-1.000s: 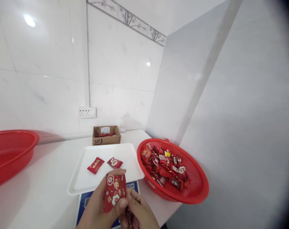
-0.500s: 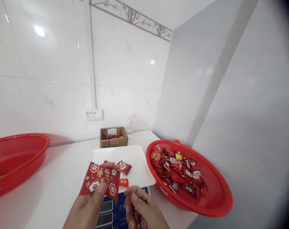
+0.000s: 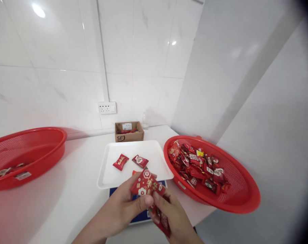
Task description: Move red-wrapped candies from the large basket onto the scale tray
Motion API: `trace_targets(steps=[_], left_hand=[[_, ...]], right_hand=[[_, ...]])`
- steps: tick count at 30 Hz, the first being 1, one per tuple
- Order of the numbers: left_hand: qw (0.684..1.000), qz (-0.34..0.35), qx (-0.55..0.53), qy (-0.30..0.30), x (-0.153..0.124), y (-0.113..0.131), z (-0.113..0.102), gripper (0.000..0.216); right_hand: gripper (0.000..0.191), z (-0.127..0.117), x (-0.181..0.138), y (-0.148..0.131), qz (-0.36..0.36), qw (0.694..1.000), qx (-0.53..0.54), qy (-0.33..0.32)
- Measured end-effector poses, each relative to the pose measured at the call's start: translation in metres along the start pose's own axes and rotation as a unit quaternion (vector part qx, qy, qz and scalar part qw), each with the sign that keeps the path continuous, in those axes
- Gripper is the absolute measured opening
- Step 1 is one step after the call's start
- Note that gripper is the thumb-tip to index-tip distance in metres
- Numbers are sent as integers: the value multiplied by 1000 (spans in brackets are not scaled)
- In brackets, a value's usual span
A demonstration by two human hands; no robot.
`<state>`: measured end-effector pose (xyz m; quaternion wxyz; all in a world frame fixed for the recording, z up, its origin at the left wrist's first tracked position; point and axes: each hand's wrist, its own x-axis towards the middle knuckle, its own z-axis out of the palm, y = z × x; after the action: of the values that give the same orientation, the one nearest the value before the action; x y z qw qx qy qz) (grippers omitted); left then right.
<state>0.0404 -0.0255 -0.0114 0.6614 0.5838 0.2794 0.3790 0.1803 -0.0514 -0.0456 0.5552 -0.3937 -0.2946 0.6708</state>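
My left hand is closed on a red snack packet with white flowers, its thumb on the front. My right hand meets it, thumb at the packet's lower right edge. Within the curled right fingers is another dark red wrapped packet, partly hidden. Both hands are over the blue panel of a weighing scale. Behind them, the scale's white tray bears a red wrapped candy and a dark red one with a white label. An orange-red scrap of wrapper shows behind my left fingers.
A red perforated basket at the right holds a heap of red wrapped sweets. Another red basket stands at the left with a few packets. A small cardboard box of packets and a clear plastic container are near the wall.
The flowered packet has moved right and turned in my left hand, and my hands have come together at it. The camera view has tilted down, showing more of the tray.
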Motion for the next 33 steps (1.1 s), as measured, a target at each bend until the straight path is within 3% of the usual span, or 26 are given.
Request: trace_targets(steps=[2, 4, 5, 7, 9, 15, 18, 21, 24, 28, 33], left_hand=[[995, 50, 52, 67, 3, -1, -7, 51], [976, 103, 97, 167, 5, 1, -14, 49], [962, 126, 111, 217, 6, 2, -18, 47], [934, 166, 126, 289, 5, 7, -24, 43], [918, 195, 135, 319, 4, 11, -28, 41], [921, 188, 147, 307, 1, 15, -31, 40], [921, 192, 156, 302, -1, 15, -31, 39], [918, 201, 160, 304, -2, 17, -31, 37], [919, 202, 164, 297, -2, 19, -30, 35], [924, 199, 167, 280, -3, 19, -29, 34], [920, 213, 164, 286, -4, 21, -28, 32]], right_hand=[[57, -7, 6, -6, -22, 998, -50, 40], [50, -16, 17, -14, -71, 980, -174, 61], [45, -20, 23, -19, -103, 958, -260, 64], [35, -25, 36, -27, -153, 885, -434, 65], [29, -29, 48, -33, -162, 837, -519, 64], [29, -33, 67, -39, -133, 757, -630, 112], [44, -32, 68, -43, -130, 720, -666, 146], [43, -28, 65, -44, -131, 698, -694, 118], [33, -23, 67, -42, -133, 684, -715, 57], [34, -15, 79, -40, -146, 674, -724, 20], [50, 6, 97, -39, -203, 700, -684, 13]])
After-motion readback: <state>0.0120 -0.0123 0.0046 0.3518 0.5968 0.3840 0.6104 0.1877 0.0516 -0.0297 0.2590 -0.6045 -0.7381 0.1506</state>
